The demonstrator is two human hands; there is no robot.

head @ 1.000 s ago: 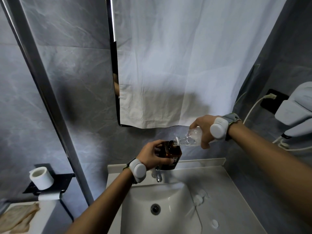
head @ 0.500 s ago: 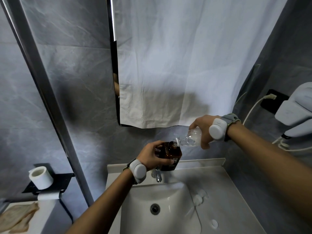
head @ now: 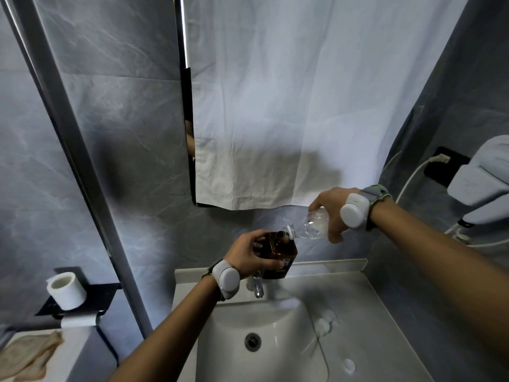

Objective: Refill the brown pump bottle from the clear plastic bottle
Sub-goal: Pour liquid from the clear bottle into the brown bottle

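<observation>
My left hand [head: 248,253] grips the brown bottle [head: 279,253], which has no pump on it and is held above the back of the sink. My right hand [head: 332,209] holds the clear plastic bottle [head: 309,226] tipped down to the left. Its open mouth rests at the brown bottle's neck. The white pump head [head: 322,325] with its thin tube lies on the counter right of the basin. A small white cap [head: 349,364] lies nearer the front of the counter.
A white sink [head: 259,326] with a chrome tap [head: 256,285] lies below my hands. A cloth covers the mirror [head: 289,106]. A wall dryer [head: 484,183] and its cord hang at right. At left, a toilet roll [head: 66,290] sits on a black shelf.
Both hands and both bottles stay almost still. The clear bottle remains tipped into the brown bottle's neck.
</observation>
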